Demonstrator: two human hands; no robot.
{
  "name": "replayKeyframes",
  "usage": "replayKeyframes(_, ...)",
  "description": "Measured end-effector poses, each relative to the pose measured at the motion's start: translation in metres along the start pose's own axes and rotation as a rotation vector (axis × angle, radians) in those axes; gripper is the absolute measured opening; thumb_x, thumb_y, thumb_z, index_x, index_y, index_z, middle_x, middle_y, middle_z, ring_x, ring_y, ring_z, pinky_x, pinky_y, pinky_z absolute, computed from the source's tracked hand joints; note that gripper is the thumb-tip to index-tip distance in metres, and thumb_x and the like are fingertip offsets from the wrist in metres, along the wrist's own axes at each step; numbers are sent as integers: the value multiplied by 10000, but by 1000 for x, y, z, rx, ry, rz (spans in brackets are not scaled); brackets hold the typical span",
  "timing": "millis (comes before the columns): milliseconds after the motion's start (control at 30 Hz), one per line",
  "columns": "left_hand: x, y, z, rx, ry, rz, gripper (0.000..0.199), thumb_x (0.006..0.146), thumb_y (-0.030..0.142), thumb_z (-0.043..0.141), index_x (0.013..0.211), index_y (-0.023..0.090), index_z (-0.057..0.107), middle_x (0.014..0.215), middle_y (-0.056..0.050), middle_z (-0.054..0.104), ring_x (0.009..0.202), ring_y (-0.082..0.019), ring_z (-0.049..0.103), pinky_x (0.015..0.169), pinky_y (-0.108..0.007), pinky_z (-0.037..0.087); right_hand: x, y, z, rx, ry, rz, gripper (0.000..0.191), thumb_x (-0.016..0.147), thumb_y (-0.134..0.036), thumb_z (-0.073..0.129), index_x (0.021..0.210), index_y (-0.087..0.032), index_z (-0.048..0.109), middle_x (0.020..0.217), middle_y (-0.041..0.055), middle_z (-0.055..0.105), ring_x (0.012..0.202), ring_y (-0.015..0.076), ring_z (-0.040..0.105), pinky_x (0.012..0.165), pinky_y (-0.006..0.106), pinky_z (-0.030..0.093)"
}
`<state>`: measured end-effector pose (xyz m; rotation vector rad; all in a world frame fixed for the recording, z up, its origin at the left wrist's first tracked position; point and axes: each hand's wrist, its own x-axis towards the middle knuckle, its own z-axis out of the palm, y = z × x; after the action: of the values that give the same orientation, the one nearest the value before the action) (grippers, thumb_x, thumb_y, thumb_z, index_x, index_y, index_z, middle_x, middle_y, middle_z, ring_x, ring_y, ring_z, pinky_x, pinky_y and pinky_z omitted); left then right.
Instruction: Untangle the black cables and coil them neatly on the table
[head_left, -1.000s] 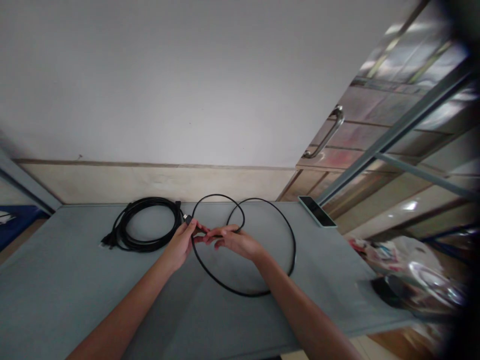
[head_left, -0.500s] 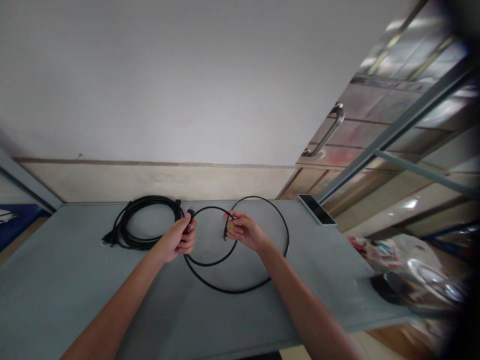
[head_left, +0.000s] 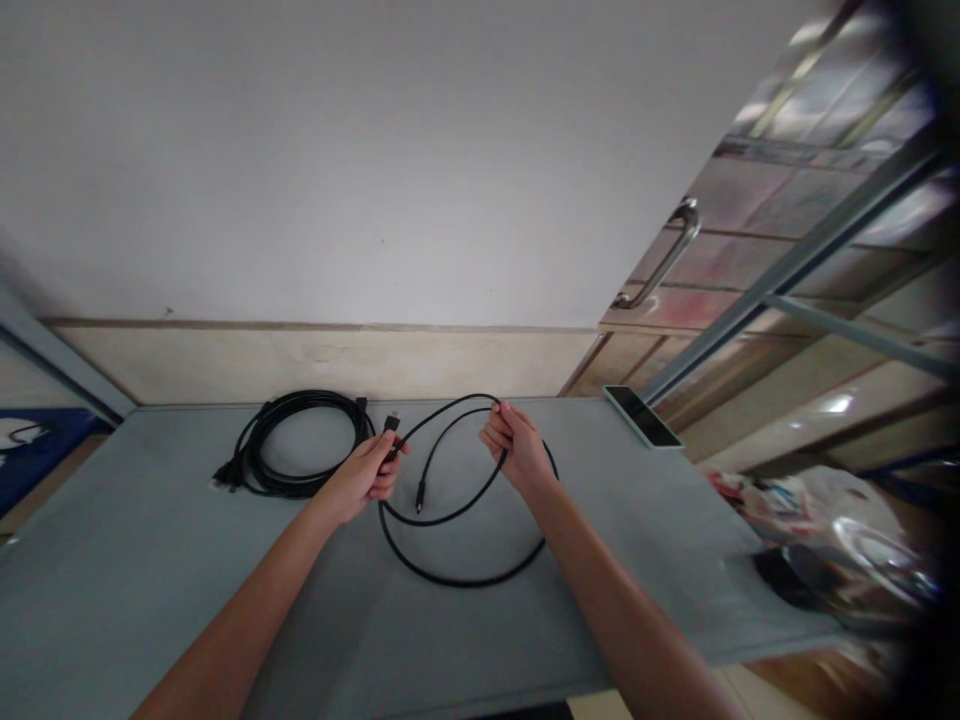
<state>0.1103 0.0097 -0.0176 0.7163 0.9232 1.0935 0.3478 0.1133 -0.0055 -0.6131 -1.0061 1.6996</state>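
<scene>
My left hand [head_left: 367, 470] is closed on a black cable [head_left: 465, 583] just below its plug [head_left: 391, 422], which sticks up past the fingers. With thumb and fingers pinched, my right hand [head_left: 515, 437] grips the same cable at the right side of a smaller loop. A larger loop of it lies on the grey table [head_left: 150, 560], passing under the right wrist. The cable's other plug [head_left: 421, 497] rests between the two hands. Left of my left hand lies a second black cable [head_left: 259, 465], wound in a round coil.
A phone-like device [head_left: 643, 416] with a dark screen lies at the table's back right corner. Behind the table stands a pale wall [head_left: 375, 180]. Plastic bags and a dark object [head_left: 791, 577] are at the right edge. Grey metal bars rise at both sides.
My right hand has moved right and slightly up along with the cable, widening the small loop. The loose plug, earlier beside my right hand, now lies further left and lower.
</scene>
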Motion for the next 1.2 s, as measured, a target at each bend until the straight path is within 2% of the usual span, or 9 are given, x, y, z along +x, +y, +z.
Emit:
replayKeyframes(200,-5,-2,5,141,29,-79,400,875,571,534,936,176,532,631,76,341,422,-22,223,395,-155,125,0,4,-2,-91,-42,31,210,856,-382,615,777,-190,587,525,-94,248,416,68,170,415,230,215)
replayKeyframes(400,-13,2,9,323,50,-159,429,852,631,509,872,202,497,613,79,335,417,-42,229,390,-176,107,-8,2,7,-677,-244,25,316,870,-406,613,1074,-178,694,519,-71,371,445,85,309,427,222,250)
replayKeyframes(500,-17,4,7,413,-3,-260,443,832,658,508,868,217,473,600,82,347,399,-47,222,387,-185,104,-17,5,17,-885,-387,-66,374,871,-348,617,1223,-233,667,670,-25,552,550,97,443,509,217,372)
replayKeyframes(600,-18,2,6,534,-80,-320,444,844,665,468,915,227,481,579,95,326,389,-58,221,382,-186,145,-26,16,27,-889,-541,-40,425,869,-305,612,1291,-254,625,912,20,663,636,102,546,598,225,460)
replayKeyframes(667,-17,-1,8,676,-110,-282,445,866,654,426,948,224,505,563,93,337,390,-76,262,385,-200,200,-31,26,33,-860,-620,35,427,875,-289,600,1299,-242,615,973,33,690,648,111,589,622,237,488)
replayKeyframes(733,-16,-4,11,833,-100,-140,445,887,621,402,932,204,550,566,68,393,422,-97,341,414,-222,257,-34,33,38,-852,-645,45,398,877,-270,597,1272,-228,630,975,36,713,726,139,635,697,261,510)
replayKeyframes(867,-12,-4,13,895,-39,104,463,910,574,387,852,171,608,580,33,442,493,-116,423,469,-232,304,-31,31,39,-942,-581,-96,259,900,-240,553,1118,-211,690,921,31,728,857,170,658,818,282,494)
replayKeyframes(1033,-7,2,6,630,6,77,409,880,539,498,944,151,611,595,56,404,456,-79,359,437,-206,287,-17,19,21,-1135,-282,-274,203,899,-282,558,1023,-204,699,923,40,729,821,181,660,761,276,479)
replayKeyframes(1200,0,1,-1,455,59,93,417,840,493,595,1012,118,653,636,58,366,492,-56,307,445,-184,269,-1,15,-3,-1114,-5,-386,223,890,-328,565,1003,-187,696,885,56,719,747,184,639,709,289,475)
